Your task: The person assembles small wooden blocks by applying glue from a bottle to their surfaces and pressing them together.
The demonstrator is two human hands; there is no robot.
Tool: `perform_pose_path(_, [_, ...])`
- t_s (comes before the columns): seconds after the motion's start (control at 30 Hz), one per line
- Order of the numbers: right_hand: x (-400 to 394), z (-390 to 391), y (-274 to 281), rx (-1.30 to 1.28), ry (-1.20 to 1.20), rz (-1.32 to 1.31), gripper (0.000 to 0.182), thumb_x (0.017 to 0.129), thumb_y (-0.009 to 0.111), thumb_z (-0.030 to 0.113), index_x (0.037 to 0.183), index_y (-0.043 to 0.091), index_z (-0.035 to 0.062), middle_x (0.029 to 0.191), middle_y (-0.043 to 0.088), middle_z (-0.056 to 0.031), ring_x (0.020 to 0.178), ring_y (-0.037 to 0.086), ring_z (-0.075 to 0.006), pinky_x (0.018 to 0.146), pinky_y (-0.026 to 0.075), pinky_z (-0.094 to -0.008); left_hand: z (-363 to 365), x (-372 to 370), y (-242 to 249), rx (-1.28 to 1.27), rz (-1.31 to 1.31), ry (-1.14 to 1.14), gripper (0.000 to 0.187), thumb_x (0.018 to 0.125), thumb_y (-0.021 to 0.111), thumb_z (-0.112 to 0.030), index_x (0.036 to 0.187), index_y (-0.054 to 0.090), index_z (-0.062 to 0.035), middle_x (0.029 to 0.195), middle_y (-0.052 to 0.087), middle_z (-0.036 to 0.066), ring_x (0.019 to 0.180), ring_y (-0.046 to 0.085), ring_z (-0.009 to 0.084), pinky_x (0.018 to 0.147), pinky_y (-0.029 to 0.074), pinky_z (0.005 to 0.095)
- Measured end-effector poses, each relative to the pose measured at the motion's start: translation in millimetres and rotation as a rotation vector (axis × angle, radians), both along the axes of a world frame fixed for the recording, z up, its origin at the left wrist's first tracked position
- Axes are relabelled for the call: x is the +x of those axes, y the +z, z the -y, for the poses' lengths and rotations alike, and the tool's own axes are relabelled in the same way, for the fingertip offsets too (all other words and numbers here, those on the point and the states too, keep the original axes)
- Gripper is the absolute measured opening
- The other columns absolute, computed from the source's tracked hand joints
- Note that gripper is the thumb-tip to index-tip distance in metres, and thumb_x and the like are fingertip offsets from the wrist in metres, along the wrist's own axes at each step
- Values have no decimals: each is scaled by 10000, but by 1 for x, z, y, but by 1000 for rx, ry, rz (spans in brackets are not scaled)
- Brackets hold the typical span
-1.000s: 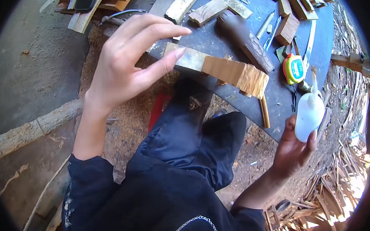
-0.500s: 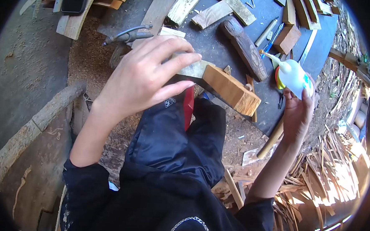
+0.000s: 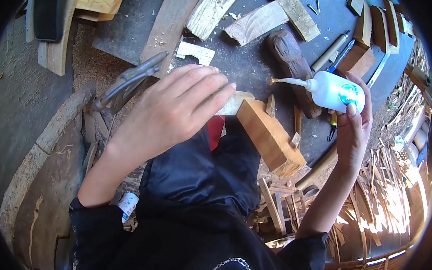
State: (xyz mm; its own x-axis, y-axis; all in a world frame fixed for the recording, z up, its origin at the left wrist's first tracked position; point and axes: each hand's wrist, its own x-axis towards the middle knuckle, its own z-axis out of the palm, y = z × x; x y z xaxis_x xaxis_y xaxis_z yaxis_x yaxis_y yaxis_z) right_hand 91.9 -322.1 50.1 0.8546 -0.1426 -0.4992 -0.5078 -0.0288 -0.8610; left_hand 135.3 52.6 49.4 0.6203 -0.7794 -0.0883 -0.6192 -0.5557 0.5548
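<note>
My right hand (image 3: 354,120) is wrapped round a white squeeze bottle (image 3: 333,92) with a blue label. The bottle lies on its side in the grip, its long narrow nozzle pointing left over the work table. My left hand (image 3: 178,103) hangs palm down with its fingers stretched out; the thumb is hidden beneath. Its fingertips overlap a pale flat piece (image 3: 236,105) that meets one end of an orange-brown wooden block (image 3: 269,138). Two small wood pieces (image 3: 295,140) stick up from the block's upper side.
A dark carved wooden piece (image 3: 291,56) lies behind the bottle. Offcuts (image 3: 258,22) and several wood blocks (image 3: 362,54) sit across the dark table (image 3: 239,60). A metal clamp-like tool (image 3: 131,79) stands left of my left hand. A phone (image 3: 49,9) rests on boards at upper left.
The bottle has turned from tilted to nearly level, nozzle now leftward. My left hand's fingers have come closer together, and the thumb has gone out of sight. The view has shifted, showing the block's pegs.
</note>
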Motion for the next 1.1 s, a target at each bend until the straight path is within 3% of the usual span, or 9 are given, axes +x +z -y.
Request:
perform_pose_path(0.1, [3, -6, 2, -6, 6, -13, 778, 964, 796, 347, 1558, 472, -37, 1529, 559, -164, 1288, 657, -218, 1017, 596, -348, 1, -1, -3, -17, -103, 25, 715, 711, 861, -60, 1399, 665, -59, 1313, 668, 90, 1251, 646, 302, 1079, 546, 452])
perform_pose_path(0.23, [3, -8, -3, 2, 11, -17, 814, 946, 805, 378, 1559, 468, -40, 1521, 557, -161, 1325, 638, -231, 1068, 584, -377, 2, -2, -6, -33, -138, 17, 666, 744, 830, -47, 1388, 660, -23, 1314, 683, 109, 1210, 673, 315, 1043, 565, 441])
perform_pose_path(0.33, [3, -12, -3, 36, -32, -30, 805, 892, 855, 375, 1512, 550, -38, 1376, 656, -172, 1260, 677, -268, 1125, 527, -439, 2, -2, -9, -60, -117, 4, 610, 783, 805, -49, 1373, 662, 7, 1328, 699, 134, 1200, 696, 323, 1025, 584, 442])
perform_pose_path(0.43, [-1, -6, -6, 34, 9, -55, 890, 905, 839, 416, 1562, 455, -46, 1546, 536, -184, 1359, 625, -262, 1101, 588, -461, -1, -4, -15, -120, -139, 7, 557, 820, 783, -50, 1360, 667, 27, 1329, 714, 155, 1203, 712, 328, 1018, 597, 449])
perform_pose_path(0.53, [-6, 3, -9, 23, 7, -61, 915, 890, 853, 429, 1561, 455, -48, 1551, 529, -189, 1366, 621, -277, 1092, 595, -479, -3, -5, -15, -144, -151, 8, 502, 854, 769, -49, 1342, 681, 29, 1306, 730, 158, 1196, 727, 323, 1009, 608, 448])
perform_pose_path(0.77, [-10, 9, -16, -13, -3, -58, 953, 861, 873, 437, 1561, 452, -52, 1571, 516, -191, 1386, 606, -285, 1114, 579, -474, -1, -8, -15, -189, -119, -8, 382, 904, 747, -47, 1281, 718, 8, 1264, 760, 137, 1145, 757, 290, 976, 634, 412])
perform_pose_path(1.1, [-11, 9, -15, 20, -46, -55, 970, 858, 856, 453, 1570, 437, -56, 1534, 532, -190, 1363, 629, -286, 1132, 563, -463, 5, -9, -16, -218, -96, 13, 360, 912, 743, -52, 1268, 734, 1, 1244, 773, 124, 1123, 766, 277, 970, 643, 403])
